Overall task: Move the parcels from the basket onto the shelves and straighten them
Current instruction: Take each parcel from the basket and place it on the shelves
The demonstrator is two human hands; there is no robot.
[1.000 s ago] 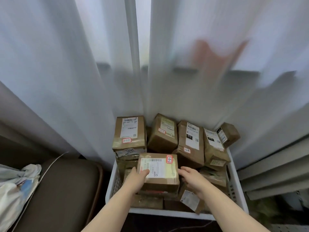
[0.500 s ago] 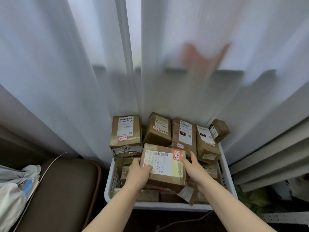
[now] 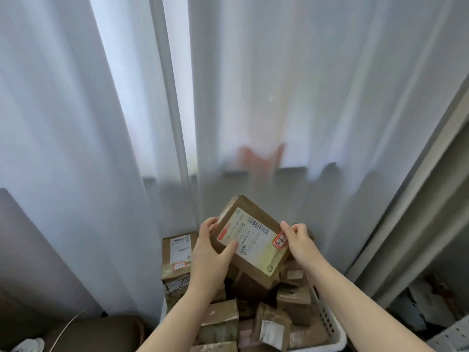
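A person is standing over a white plastic basket (image 3: 332,334) full of brown cardboard parcels (image 3: 294,298), holding one parcel (image 3: 250,240) in the air above it, tilted, with its white shipping label facing up. The left hand (image 3: 210,252) is gripping the parcel's left edge, fingers curled round the side and thumb lying across the label. The right hand (image 3: 299,243) is pinching the right corner, thumb beside a red-bordered sticker (image 3: 280,241). Another labelled box (image 3: 179,252) is sitting at the basket's far left. Pale sheer curtains (image 3: 253,97) are hanging just behind, and a brown cushion (image 3: 101,334) is lying left of the basket.
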